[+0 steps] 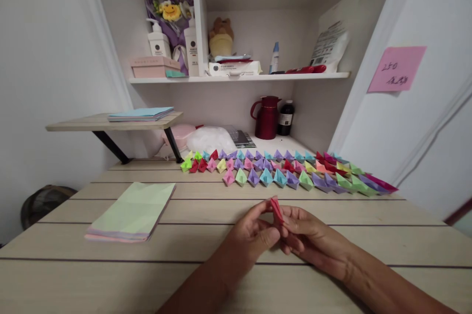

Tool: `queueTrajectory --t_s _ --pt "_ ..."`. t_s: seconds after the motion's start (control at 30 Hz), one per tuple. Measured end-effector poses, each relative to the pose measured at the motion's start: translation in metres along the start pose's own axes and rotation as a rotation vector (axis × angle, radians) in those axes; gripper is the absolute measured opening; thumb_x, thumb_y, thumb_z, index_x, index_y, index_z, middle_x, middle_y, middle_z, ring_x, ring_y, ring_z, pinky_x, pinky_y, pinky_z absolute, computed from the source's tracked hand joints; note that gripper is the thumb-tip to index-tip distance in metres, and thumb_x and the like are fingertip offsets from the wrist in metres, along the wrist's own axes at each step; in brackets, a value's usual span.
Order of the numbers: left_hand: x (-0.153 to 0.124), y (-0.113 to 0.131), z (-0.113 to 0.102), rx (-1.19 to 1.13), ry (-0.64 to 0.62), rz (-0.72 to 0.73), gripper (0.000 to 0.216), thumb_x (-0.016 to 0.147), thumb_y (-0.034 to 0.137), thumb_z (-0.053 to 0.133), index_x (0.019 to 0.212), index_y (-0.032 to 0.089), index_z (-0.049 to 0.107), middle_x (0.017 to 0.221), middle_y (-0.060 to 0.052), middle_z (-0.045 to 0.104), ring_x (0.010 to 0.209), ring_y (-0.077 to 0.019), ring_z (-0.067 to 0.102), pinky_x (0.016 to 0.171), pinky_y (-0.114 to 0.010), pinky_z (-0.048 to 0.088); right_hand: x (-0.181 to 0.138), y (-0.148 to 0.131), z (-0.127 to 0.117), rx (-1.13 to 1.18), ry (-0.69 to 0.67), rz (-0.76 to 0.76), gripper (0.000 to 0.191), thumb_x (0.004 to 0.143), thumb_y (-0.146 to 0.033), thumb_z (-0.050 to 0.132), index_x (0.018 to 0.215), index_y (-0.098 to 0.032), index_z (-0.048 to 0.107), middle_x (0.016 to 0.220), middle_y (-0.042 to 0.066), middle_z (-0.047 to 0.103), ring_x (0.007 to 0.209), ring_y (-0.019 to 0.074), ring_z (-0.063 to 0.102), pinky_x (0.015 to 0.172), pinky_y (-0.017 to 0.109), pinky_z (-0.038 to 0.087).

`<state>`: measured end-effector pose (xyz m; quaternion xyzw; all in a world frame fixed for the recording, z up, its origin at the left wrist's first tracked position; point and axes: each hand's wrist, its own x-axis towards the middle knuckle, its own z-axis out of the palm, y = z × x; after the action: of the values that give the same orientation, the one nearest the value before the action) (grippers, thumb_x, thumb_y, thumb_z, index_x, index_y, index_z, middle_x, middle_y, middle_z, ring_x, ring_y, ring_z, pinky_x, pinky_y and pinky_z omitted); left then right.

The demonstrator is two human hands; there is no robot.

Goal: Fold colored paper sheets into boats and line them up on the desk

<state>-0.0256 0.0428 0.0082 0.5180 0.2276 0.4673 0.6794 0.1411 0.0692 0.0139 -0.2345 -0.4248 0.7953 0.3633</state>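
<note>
Head camera: both hands meet above the near part of the worktop (195,240), right of its middle, with a small folded red paper (276,212) between them. The left hand (254,235) has its grip closed on the paper, forefinger at the top end and thumb lower down. The right hand (300,228) pinches the same paper from the other side; its lower fingers are curled and partly hidden. The paper stands tilted, its upper end showing above the fingers.

Beyond the hands, many folded paper boats (266,177) in red, pink, purple, blue, green and yellow stand in roughly three rows across the worktop, closely packed at the right end. Left of the hands, well apart from them, lies a stack (132,211) of paper, pale green on top. Farther back on the left, a riser (73,125) bears a blue-topped pile (142,113). Behind the boats stand a dark red jug (266,117) and, just beside it, a dark bottle (285,118). A pink note (398,69) is on the right wall.
</note>
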Motion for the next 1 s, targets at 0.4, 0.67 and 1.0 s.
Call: queueTrajectory --t_s 0.4,0.67,1.0 --pt "0.001 0.001 -0.001 0.556 0.419 0.142 0.031 0.066 0.017 0.075 0.096 0.024 0.074 0.107 -0.006 0.056 0.074 -0.0128 0.058 0.067 -0.025 0.047 -0.004 -0.001 -0.012 -0.063 -0.068 0.085 0.03 0.068 -0.034 0.082 0.08 -0.012 0.065 0.058 -0.003 0.061 0.037 0.0031 0.046 0.049 0.02 0.051" --pt "-0.003 0.012 0.001 0.289 0.167 0.135 0.02 0.073 0.028 0.074 0.093 0.023 0.076 0.116 -0.009 0.054 0.101 -0.0214 0.058 0.085 -0.029 0.049 -0.008 0.001 -0.015 -0.075 -0.198 0.199 0.032 0.069 -0.036 0.079 0.078 -0.008 0.066 0.063 0.006 0.071 0.03 0.0029 0.046 0.041 0.019 0.051" --pt "0.001 0.013 -0.001 0.295 0.265 0.097 0.013 0.068 0.029 0.076 0.073 0.017 0.076 0.095 -0.008 0.063 0.086 -0.0183 0.06 0.078 -0.026 0.047 -0.008 0.007 -0.013 -0.063 -0.203 0.237 0.033 0.07 -0.039 0.078 0.079 -0.011 0.062 0.067 0.009 0.073 0.031 0.0069 0.052 0.04 0.022 0.05"
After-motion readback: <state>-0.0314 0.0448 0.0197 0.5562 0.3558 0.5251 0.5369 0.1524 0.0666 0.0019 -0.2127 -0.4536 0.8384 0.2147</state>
